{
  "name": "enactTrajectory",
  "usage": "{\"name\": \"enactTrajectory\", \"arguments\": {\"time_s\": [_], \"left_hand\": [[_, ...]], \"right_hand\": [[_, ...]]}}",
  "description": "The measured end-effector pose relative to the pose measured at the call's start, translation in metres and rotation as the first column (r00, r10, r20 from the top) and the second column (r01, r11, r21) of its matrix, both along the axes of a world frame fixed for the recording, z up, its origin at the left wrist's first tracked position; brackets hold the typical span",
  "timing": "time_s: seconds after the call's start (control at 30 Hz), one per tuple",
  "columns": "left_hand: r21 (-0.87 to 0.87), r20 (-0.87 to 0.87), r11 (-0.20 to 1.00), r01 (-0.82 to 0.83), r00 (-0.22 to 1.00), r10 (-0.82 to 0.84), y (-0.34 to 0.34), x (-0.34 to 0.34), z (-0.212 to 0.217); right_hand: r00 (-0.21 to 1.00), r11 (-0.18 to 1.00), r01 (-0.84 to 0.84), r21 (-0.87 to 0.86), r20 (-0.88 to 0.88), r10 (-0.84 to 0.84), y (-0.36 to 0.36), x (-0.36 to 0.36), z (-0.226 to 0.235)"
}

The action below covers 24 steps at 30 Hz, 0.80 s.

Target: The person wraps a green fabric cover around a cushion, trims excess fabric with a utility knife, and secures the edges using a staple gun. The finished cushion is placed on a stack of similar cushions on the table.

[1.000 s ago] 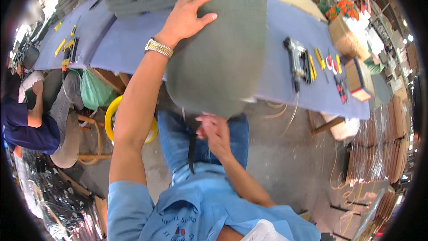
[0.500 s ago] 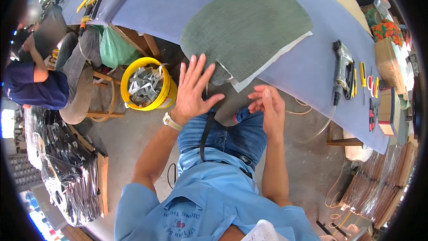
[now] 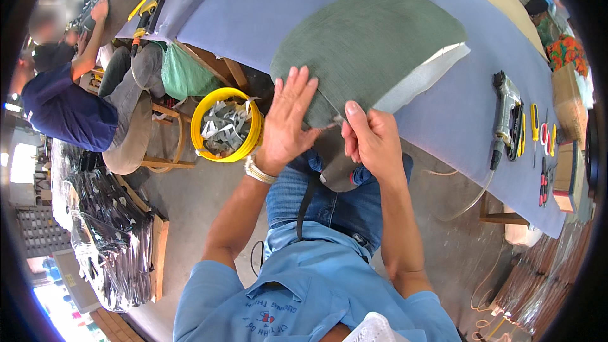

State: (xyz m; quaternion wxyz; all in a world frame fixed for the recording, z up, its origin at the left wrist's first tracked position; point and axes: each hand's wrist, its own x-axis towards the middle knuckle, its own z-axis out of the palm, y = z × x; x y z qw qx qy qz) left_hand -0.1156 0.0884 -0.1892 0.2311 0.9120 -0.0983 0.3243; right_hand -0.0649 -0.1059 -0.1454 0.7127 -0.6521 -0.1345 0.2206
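Observation:
A grey-green fabric-covered piece (image 3: 367,44), broad and rounded at its far side, lies over the near edge of the table. Along its right side a pale underside or lining (image 3: 425,75) shows. My left hand (image 3: 288,114) rests on its near left part, fingers stretched out and flat. At the near edge, my right hand (image 3: 375,139) is closed in a pinch, thumb on top, gripping the fabric edge. The exact bit between its fingertips is partly hidden.
A yellow bucket (image 3: 256,133) of fabric scraps stands left of my legs. On the blue-grey table (image 3: 443,120) lie a staple gun (image 3: 506,111), screwdriver (image 3: 534,126) and red-handled pliers (image 3: 543,180). A co-worker (image 3: 73,107) sits at left, hands on a dark panel.
My right hand has come in from apart and closed on the fabric edge. The pale underside shows more widely on the right. My left hand stays flat on the fabric.

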Motion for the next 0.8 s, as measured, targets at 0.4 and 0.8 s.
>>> {"name": "enactTrajectory", "arguments": {"time_s": [0.4,0.8], "left_hand": [[0.163,0.010,0.983,0.087,0.996,-0.090,0.062,0.024,0.058],[0.081,-0.045,0.979,0.185,0.982,-0.182,0.058,0.034,0.075]], "right_hand": [[0.986,0.999,-0.037,0.022,0.165,0.033,0.044,0.027,0.015],[0.969,0.999,0.042,0.019,0.242,-0.045,0.043,0.039,0.035]]}}
